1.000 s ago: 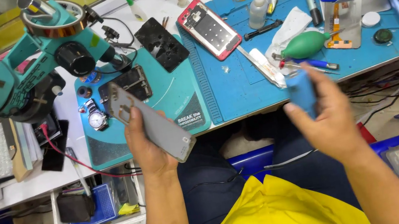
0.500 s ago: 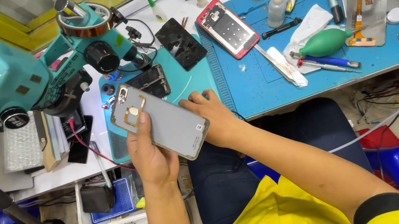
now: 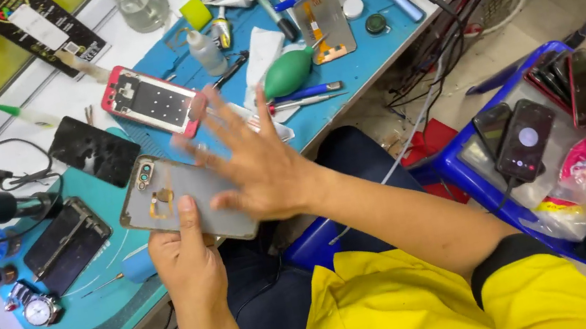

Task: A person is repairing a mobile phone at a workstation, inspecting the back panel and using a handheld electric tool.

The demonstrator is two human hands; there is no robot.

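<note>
My left hand (image 3: pixel 185 260) grips a grey phone (image 3: pixel 155 201) by its lower edge, thumb on the back. The phone lies back up, with its camera at the upper left, held over the front edge of the bench. My right hand (image 3: pixel 253 167) lies flat across the phone's right half. Its fingers are spread wide and point toward the blue mat (image 3: pixel 362 56), and it holds nothing.
A red-framed opened phone (image 3: pixel 153 101), a green air blower (image 3: pixel 289 73) and small tools lie on the blue mat. A dismantled phone (image 3: pixel 66 244) and a wristwatch (image 3: pixel 38 310) rest on the teal mat (image 3: pixel 95 320). A blue basket (image 3: pixel 463 174) with several phones stands at right.
My right hand came up from my lap, where it held something blue, and spread over the phone. The view has swung right, so the microscope is mostly out of frame.
</note>
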